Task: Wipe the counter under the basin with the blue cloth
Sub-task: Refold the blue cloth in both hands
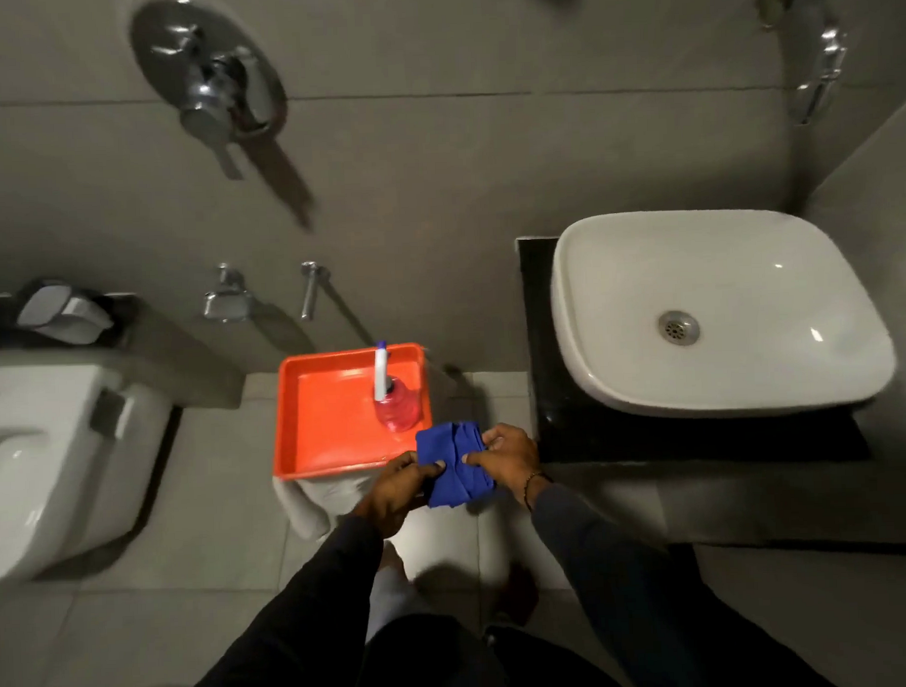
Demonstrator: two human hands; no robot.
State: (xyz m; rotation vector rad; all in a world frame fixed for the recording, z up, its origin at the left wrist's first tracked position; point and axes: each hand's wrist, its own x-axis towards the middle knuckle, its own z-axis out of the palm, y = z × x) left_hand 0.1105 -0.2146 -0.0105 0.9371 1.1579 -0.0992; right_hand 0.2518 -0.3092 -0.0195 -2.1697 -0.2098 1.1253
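1. Both hands are on the blue cloth [457,464], bunched and held in the air just off the worktop's [543,350] front-left corner.
2. The left hand [394,492] is pinching the cloth's left side, thumb on top.
3. The right hand [506,459] is gripping its right side, fingers curled in.
4. The white basin [716,303] is sitting on the black worktop, overhanging its right edge.
5. Left of the worktop, an orange tray [330,414] is carrying a pink bottle [397,408] at its right edge.

Dim grey-tiled wall [434,164], toilet [59,460]
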